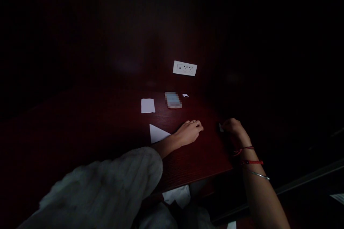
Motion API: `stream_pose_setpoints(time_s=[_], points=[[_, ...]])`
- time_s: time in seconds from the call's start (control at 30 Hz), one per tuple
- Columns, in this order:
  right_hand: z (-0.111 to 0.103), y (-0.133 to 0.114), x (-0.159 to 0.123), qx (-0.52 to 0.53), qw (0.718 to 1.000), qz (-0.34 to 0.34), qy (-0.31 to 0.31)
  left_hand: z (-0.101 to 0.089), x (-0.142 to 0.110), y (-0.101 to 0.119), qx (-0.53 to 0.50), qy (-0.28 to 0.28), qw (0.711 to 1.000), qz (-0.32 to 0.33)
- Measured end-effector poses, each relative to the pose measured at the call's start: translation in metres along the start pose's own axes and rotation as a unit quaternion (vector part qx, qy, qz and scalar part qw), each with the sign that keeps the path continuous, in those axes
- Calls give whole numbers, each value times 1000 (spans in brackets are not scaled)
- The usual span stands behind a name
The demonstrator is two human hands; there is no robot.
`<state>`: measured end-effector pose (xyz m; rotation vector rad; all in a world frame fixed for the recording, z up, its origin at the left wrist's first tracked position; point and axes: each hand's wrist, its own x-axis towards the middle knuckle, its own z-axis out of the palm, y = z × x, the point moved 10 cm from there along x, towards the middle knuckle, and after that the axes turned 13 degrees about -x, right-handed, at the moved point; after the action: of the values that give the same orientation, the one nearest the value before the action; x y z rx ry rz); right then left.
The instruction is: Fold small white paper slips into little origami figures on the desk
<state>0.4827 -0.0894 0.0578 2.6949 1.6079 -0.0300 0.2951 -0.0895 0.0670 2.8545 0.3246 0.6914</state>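
Observation:
My left hand (189, 131) rests low over the dark red table with its fingers curled in; whatever they may hold is hidden. Its wrist lies across the corner of a white paper triangle (158, 134). To the right, beyond the table's side edge or close to it, my right hand (234, 127) is closed in a pinch on a small pale flat piece (220, 127). Dim light hides most of that piece and the fingertips. A square of white paper (147, 106) lies farther back on the left.
A phone-like object with a blurred screen (173, 100) lies at the back of the table (199, 161), beside a small crumpled white scrap (185, 95). A white socket panel (185, 68) is on the wall behind. Something white (177, 195) shows below the front edge.

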Motion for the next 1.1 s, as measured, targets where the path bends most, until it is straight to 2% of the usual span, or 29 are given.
stream_pose_setpoints(time_s=[0.07,0.13,0.3,0.33,0.4,0.47,0.57,0.77,0.93,1.1], points=[[-5,-14,-2,-5,1000,-14,17,-10,-12,-4,6,-8,1000,-9],[-9,-44,-6,3,998,-51,26,-26,-30,-11,13,-7,1000,-21],[-4,-164,-25,32,977,-210,-15,-76,-103,-42,28,7,996,-83],[-2,-190,-32,39,966,-252,-26,-85,-119,-50,30,10,995,-99],[5,-244,-55,44,917,-393,-56,-99,-149,-64,30,20,991,-127],[9,-274,-68,41,888,-455,-58,-105,-168,-78,23,25,988,-154],[16,-291,-68,12,888,-457,-44,-101,-167,-89,-6,21,987,-161],[25,-292,-63,36,904,-420,-63,-74,-137,-93,-55,-21,992,-116],[20,-287,-64,93,902,-421,-31,-76,-142,-108,-71,21,987,-140],[20,-283,-64,107,902,-417,-21,-86,-140,-106,-136,71,981,-123]])
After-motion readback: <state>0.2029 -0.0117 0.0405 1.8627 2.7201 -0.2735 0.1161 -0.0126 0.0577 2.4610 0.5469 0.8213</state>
